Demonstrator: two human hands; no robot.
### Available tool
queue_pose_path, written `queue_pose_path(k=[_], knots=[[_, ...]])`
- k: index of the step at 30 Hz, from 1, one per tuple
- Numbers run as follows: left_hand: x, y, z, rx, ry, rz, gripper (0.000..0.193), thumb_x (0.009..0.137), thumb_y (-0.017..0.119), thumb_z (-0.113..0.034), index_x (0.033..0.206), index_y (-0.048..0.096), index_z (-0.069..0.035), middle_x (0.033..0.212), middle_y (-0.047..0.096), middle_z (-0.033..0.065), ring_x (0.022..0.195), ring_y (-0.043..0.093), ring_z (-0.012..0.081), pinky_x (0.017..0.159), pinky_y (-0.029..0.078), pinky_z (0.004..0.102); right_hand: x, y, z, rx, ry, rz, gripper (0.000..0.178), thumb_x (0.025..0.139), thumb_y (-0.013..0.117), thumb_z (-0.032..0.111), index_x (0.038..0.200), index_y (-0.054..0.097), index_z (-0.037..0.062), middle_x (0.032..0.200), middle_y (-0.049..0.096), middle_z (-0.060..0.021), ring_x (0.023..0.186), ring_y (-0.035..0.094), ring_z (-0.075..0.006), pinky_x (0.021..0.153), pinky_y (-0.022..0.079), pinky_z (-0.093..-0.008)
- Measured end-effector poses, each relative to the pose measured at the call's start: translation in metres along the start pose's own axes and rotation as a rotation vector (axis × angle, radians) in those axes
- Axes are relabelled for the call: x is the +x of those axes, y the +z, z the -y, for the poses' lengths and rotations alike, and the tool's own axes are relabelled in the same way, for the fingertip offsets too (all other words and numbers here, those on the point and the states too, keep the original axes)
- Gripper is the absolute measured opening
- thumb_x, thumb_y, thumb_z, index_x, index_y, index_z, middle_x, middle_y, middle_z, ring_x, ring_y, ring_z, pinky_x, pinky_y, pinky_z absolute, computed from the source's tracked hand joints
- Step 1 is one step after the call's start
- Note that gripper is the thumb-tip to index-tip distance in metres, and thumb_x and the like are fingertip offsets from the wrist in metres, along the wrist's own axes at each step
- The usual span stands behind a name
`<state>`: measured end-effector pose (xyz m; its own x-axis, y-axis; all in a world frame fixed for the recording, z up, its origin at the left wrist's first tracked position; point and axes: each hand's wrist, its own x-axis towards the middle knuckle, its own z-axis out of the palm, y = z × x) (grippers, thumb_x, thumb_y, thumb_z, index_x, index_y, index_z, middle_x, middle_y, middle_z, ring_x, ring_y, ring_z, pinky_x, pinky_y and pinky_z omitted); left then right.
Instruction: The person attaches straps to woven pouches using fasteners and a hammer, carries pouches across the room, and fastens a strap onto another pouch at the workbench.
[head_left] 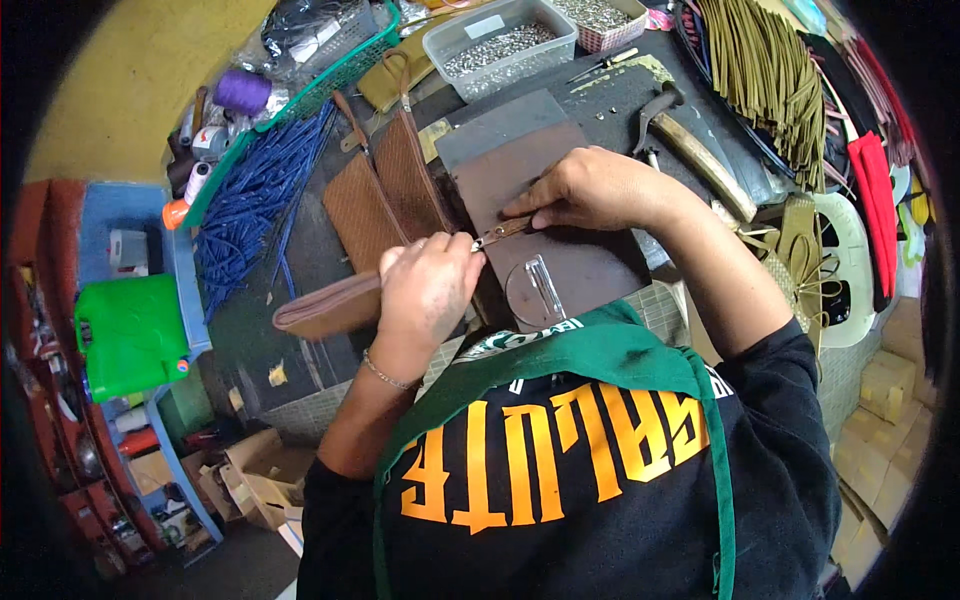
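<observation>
My left hand is closed round one end of a brown woven pouch, which sticks out to its left. Between my hands a short brown leather strap runs to a small metal clasp at my left fingertips. The fingers of my right hand pinch the strap's other end. Beneath them lies a brown flat board or leather sheet, with a metal pin-like piece on its near part. Two more brown woven pouches with wrist straps rest beyond my left hand.
A hammer and an awl lie at the right and far side of the dark table. Behind stands a clear tub of metal fittings. Blue strips fill the left side; olive strips hang over a rim at far right.
</observation>
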<state>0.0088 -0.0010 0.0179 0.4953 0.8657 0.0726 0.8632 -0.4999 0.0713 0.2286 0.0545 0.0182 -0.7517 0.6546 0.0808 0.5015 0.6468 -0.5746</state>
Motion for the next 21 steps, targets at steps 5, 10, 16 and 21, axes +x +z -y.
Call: queue_pose_path(k=[5,10,16,21], knots=[[-0.026,-0.039,0.012,0.173,-0.052,0.354,0.035,0.067,0.067,-0.023,0.093,0.051,-0.005,0.072,0.059,0.0094,0.073,0.06,0.0276,0.067,0.044,0.0389,0.005,-0.005,0.004,-0.025,0.089,0.138,0.024,0.075,0.061,0.017,0.099,0.064,0.0169,0.086,0.063,-0.0087,0.079,0.06,-0.0273,0.069,0.048,-0.035],[-0.042,-0.086,0.034,-0.016,0.081,0.77,0.025,0.073,0.057,-0.014,0.093,0.049,-0.002,0.072,0.06,0.0174,0.067,0.06,0.0335,0.061,0.046,0.0408,0.006,-0.003,0.011,-0.078,0.068,0.158,0.025,0.074,0.062,0.019,0.099,0.064,0.0197,0.08,0.061,-0.008,0.076,0.06,-0.0268,0.067,0.048,-0.0357],[0.026,-0.082,0.057,-0.751,0.498,1.129,0.046,0.069,0.07,-0.026,0.105,0.055,-0.001,0.07,0.063,0.0101,0.059,0.062,0.0176,0.052,0.048,0.0274,0.0,-0.006,0.012,-0.089,0.18,0.172,0.023,0.075,0.06,0.022,0.098,0.065,0.0202,0.085,0.062,-0.006,0.08,0.06,-0.026,0.069,0.048,-0.036],[0.037,0.005,0.025,-0.932,0.064,0.117,0.033,0.063,0.077,-0.019,0.083,0.057,-0.003,0.076,0.052,0.0044,0.064,0.05,0.0113,0.06,0.045,0.0231,0.0,-0.007,0.018,-0.014,0.181,0.183,0.023,0.076,0.059,0.024,0.098,0.065,0.0184,0.092,0.064,-0.0056,0.083,0.06,-0.0254,0.071,0.048,-0.0352]])
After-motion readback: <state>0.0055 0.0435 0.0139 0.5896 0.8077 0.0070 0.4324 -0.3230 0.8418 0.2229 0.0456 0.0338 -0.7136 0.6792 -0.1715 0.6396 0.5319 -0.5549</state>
